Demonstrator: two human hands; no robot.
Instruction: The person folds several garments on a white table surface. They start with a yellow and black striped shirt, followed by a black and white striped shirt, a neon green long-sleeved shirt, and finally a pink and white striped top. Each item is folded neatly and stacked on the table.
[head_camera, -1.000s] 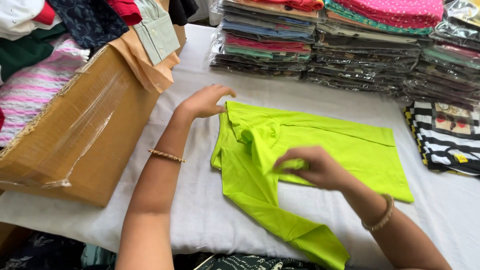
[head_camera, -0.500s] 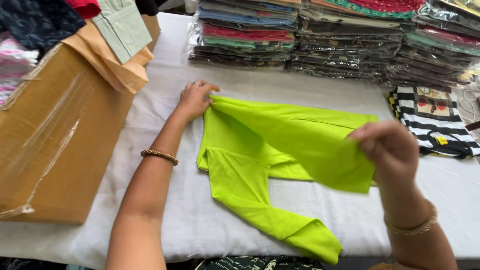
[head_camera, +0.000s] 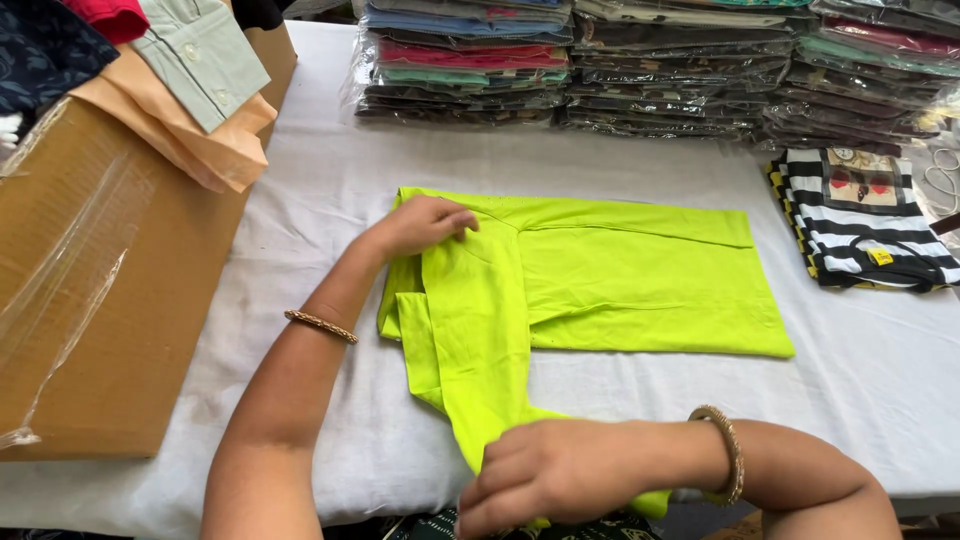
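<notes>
A lime-green garment (head_camera: 610, 275) lies partly folded on a white-covered table (head_camera: 320, 190). My left hand (head_camera: 425, 222) rests flat on its upper left corner, pinning the fabric. My right hand (head_camera: 545, 480) is closed on the lower end of the green sleeve near the table's front edge, hiding that tip. Both wrists wear a bangle.
A large cardboard box (head_camera: 110, 300) with clothes spilling over its rim stands at the left. Stacks of bagged garments (head_camera: 640, 60) line the back of the table. A folded black-and-white striped shirt (head_camera: 865, 225) lies at the right.
My right hand laid the lifted green fabric flat across to the right, then came down to the front edge and gripped the sleeve end. My left hand stayed on the garment.
</notes>
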